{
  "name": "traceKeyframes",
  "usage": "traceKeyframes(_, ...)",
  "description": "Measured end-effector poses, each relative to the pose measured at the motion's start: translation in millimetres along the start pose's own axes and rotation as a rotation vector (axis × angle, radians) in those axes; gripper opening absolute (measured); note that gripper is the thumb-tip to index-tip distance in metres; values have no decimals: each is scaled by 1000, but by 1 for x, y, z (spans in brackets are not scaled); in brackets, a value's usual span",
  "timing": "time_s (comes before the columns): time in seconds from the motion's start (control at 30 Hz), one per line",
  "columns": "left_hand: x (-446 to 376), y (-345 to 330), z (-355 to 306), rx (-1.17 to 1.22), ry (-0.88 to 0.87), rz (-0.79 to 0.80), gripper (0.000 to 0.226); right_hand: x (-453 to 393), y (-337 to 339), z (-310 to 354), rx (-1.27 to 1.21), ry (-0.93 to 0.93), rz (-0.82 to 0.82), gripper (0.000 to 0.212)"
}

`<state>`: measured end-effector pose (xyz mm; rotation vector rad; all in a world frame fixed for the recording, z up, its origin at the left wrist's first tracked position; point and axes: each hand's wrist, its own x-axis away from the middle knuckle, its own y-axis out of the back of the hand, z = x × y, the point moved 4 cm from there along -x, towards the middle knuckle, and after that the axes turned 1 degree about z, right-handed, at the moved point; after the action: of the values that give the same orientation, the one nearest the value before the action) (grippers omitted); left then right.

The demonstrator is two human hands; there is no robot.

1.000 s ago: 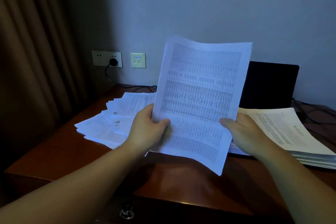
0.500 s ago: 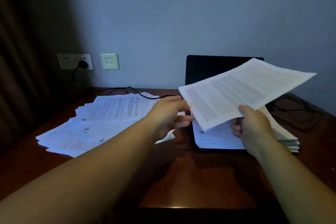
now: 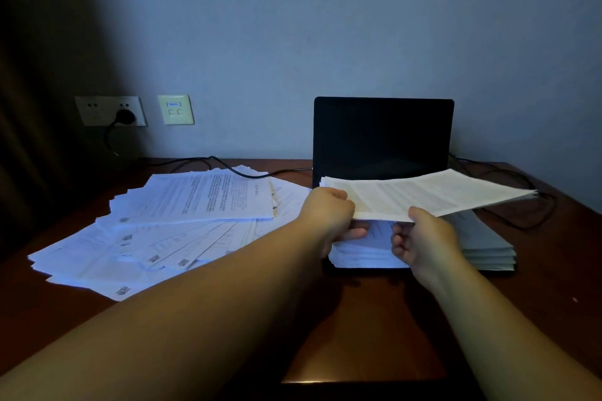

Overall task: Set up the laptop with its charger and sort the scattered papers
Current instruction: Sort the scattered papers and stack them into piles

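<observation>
1. My left hand (image 3: 329, 215) and right hand (image 3: 423, 238) both pinch the sheet (image 3: 423, 194), held flat just above the stack (image 3: 482, 247) before the laptop (image 3: 382, 137).
2. To land it well, I'd square the edges with the stack, then release both pinches together.
3. Fanned papers (image 3: 169, 228) remain on the desk (image 3: 358, 335), left.
4. No containers in view.

hands: 2 (image 3: 329, 218) (image 3: 423, 238)
laptop: 1 (image 3: 382, 137)
paper stack: 1 (image 3: 482, 247)
held sheet: 1 (image 3: 433, 192)
loose paper spread: 1 (image 3: 169, 231)
wall plates: 2 (image 3: 110, 111) (image 3: 176, 109)
plug: 1 (image 3: 125, 116)
bench: 1 (image 3: 374, 319)
</observation>
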<state>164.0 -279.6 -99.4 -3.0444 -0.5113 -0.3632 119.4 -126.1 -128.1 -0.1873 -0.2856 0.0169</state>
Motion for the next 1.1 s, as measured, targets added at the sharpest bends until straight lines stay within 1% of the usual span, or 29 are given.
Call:
traceKeyframes(0.07, -4, 1, 2, -92, 6, -12, 22, -1, 2, -1, 26, -10, 8, 27)
traceKeyframes(0.13, -6, 1, 4, -163, -5, -35, 20, -1, 3, -1, 62, -11, 23, 36)
traceKeyframes(0.2, -10, 2, 8, -189, 4, -48, 23, 0, 4, -2, 92, -7, 26, 46)
traceKeyframes(0.27, -13, 1, 11, -191, 16, -48, 27, 2, 4, -2, 114, -20, 28, 51)
traceKeyframes(0.33, -13, 1, 12, -191, 23, -47, 27, 3, 6, 0, 132, -47, 56, 50)
traceKeyframes(0.43, -11, 4, 12, -205, 29, -60, 26, 6, 9, 3, 168, -65, 101, 36)
traceKeyframes(0.5, -13, 7, 14, -242, 23, -71, 23, 8, 10, 3, 191, -79, 124, 33)
traceKeyframes(0.6, -14, 11, 14, -356, -10, -73, 10, 10, 11, 0, 238, -125, 149, 47)
traceKeyframes(0.63, -12, 13, 13, -398, -36, -84, 10, 12, 11, -2, 269, -137, 163, 51)
traceKeyframes(0.67, -10, 16, 12, -444, -64, -96, 16, 14, 12, -4, 305, -136, 179, 54)
traceKeyframes(0.7, -9, 21, 10, -484, -90, -116, 30, 17, 11, -7, 340, -124, 202, 54)
traceKeyframes(0.73, -7, 27, 8, -512, -103, -131, 32, 21, 9, -10, 370, -108, 236, 51)
traceKeyframes(0.8, -4, 41, 6, -531, -114, -146, 8, 33, -1, -16, 412, -72, 330, 42)
traceKeyframes(0.83, -4, 48, 7, -539, -113, -157, 6, 40, -9, -18, 432, -49, 384, 38)
traceKeyframes(0.87, -2, 55, 7, -552, -112, -168, 7, 47, -19, -20, 458, -25, 436, 34)
traceKeyframes(0.93, -4, 75, 13, -586, -111, -218, 34, 61, -40, -22, 493, 10, 521, 29)
traceKeyframes(0.97, -6, 85, 16, -597, -118, -241, 41, 66, -51, -23, 497, 26, 551, 27)
traceKeyframes(1.1, -6, 128, 23, -639, -147, -318, 44, 78, -96, -26, 414, 76, 603, 17)
